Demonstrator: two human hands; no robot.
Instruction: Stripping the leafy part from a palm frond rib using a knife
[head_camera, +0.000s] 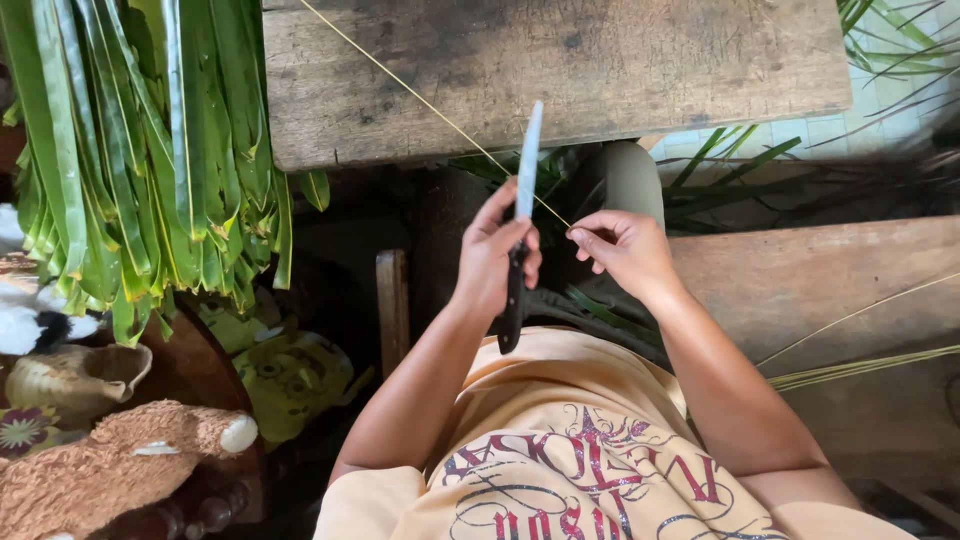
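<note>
My left hand grips a knife by its dark handle, the pale blade pointing up and away from me. My right hand pinches the near end of a thin yellow leaf midrib. The midrib runs diagonally up-left across the wooden bench and passes right by the blade. Both hands sit close together above my lap, over my light orange printed shirt.
A thick bundle of long green leaf strips hangs at the left. Below it lie a woven shell-like object and a brown stuffed toy. Another wooden bench with loose midribs is at right. Leaf scraps lie on the ground.
</note>
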